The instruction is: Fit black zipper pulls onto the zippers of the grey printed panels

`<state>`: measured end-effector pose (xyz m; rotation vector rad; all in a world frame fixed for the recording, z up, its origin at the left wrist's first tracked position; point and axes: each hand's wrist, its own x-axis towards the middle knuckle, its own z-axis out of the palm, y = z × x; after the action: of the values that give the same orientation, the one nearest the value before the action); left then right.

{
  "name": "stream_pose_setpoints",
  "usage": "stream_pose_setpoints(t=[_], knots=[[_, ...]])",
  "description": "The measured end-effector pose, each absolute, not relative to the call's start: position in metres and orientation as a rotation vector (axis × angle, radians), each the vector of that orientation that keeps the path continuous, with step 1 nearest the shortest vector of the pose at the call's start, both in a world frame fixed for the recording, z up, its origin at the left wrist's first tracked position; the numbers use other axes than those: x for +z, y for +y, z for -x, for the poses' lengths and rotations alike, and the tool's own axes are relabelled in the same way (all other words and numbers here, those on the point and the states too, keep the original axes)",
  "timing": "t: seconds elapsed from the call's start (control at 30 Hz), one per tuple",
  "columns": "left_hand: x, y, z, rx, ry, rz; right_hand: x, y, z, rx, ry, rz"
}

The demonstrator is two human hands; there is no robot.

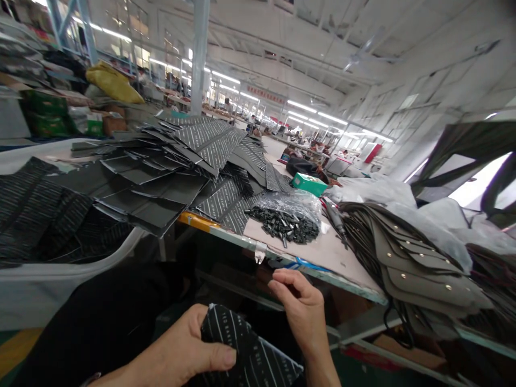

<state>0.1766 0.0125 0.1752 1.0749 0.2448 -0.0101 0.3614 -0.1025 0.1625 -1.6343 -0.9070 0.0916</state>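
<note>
One printed piece (250, 349) in left hand (183, 346)

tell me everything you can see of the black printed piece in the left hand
The black printed piece looks like cloth, with pale slanting lines and small lettering. It is held at a slant before the table, the left hand gripping it, thumb on top; its lower part leaves the picture.
</note>
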Motion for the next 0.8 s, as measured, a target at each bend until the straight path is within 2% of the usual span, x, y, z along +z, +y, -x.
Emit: stream_pose_setpoints(t=[0.23,0.57,0.8], knots=[[0.170,0.045,-0.195,-0.091,0.120,-1.199,0.153,-0.090,-0.356,0.087,-0.983,1.593],[0.126,0.073,-0.210,-0.163,0.128,-1.052,0.152,-0.073,-0.352,-0.227,-1.247,1.612],[0.129,0.076,-0.209,-0.151,0.120,-0.983,0.157,-0.066,-0.356,-0.325,-1.394,1.672]])
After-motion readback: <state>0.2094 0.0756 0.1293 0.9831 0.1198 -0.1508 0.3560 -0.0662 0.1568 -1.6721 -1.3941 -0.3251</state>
